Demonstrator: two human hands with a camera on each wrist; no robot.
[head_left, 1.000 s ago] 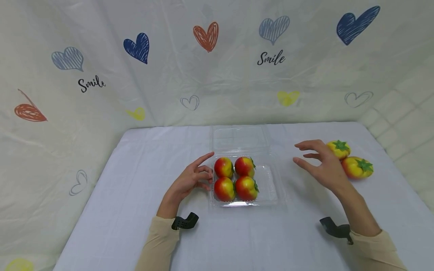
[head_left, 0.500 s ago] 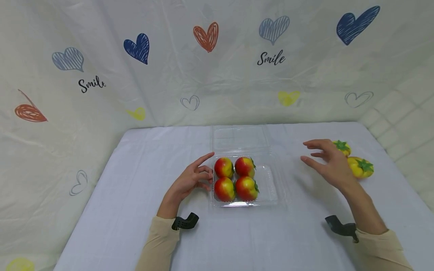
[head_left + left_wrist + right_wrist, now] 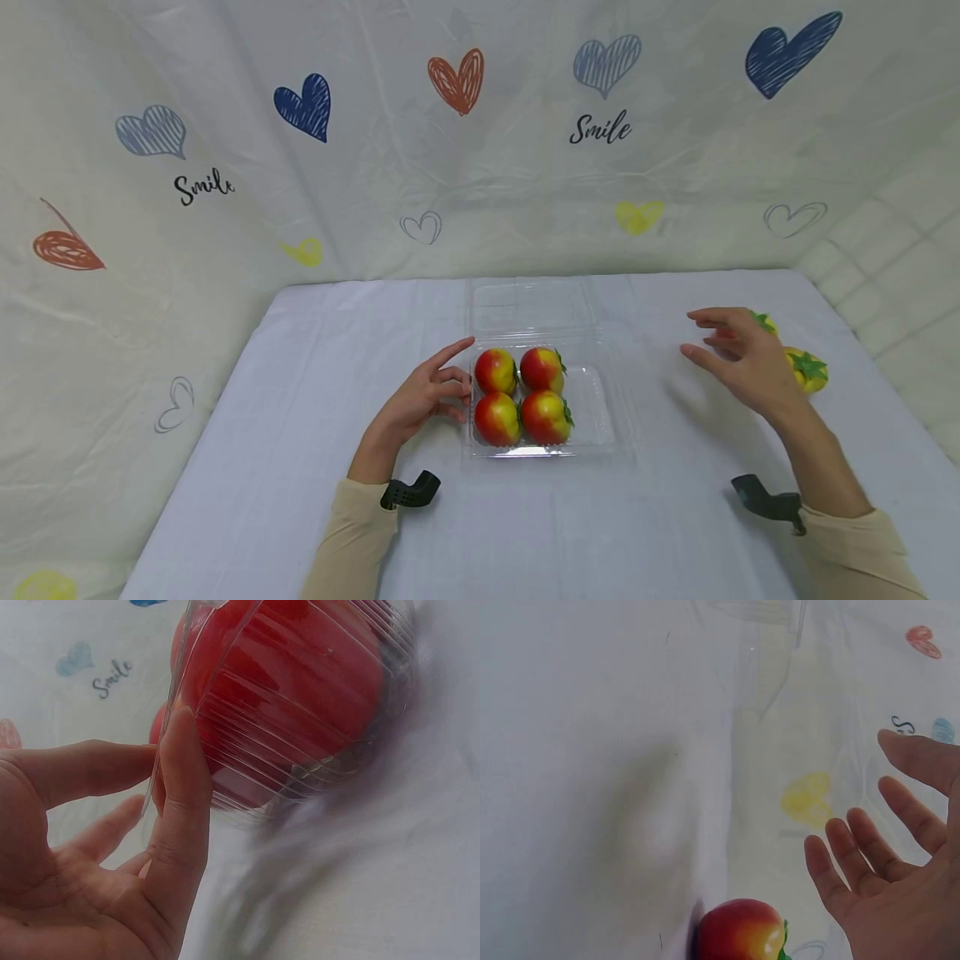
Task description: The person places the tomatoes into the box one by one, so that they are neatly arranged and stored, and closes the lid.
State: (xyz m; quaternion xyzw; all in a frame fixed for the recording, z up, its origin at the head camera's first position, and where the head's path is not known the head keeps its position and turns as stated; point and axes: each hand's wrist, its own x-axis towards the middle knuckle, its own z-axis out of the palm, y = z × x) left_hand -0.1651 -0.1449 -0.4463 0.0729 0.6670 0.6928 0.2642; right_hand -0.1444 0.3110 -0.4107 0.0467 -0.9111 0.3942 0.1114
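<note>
A clear plastic container (image 3: 596, 408) lies with its lid folded back, holding several red-and-yellow fruits (image 3: 546, 417) in its left part. My left hand (image 3: 412, 404) is at its left side; in the left wrist view, that hand (image 3: 112, 877) pinches the rim of the container (image 3: 255, 724) between thumb and fingers. My right hand (image 3: 757, 367) hovers with spread, slightly bent fingers, holding nothing, and partly covers two more fruits, one in front (image 3: 810, 371) and one behind (image 3: 766, 322). From the right wrist, a fruit (image 3: 739, 931) shows below and left of the hand (image 3: 900, 900).
The transparent lid (image 3: 531, 307) lies behind the container, toward the far edge of the white-covered table (image 3: 360, 333). A pale curtain (image 3: 517, 167) printed with hearts and words hangs behind it. Each wrist carries a black device (image 3: 411, 490).
My right hand has moved to the right, toward the two loose fruits, covering more of them. My left hand, the container and its fruits have stayed in place.
</note>
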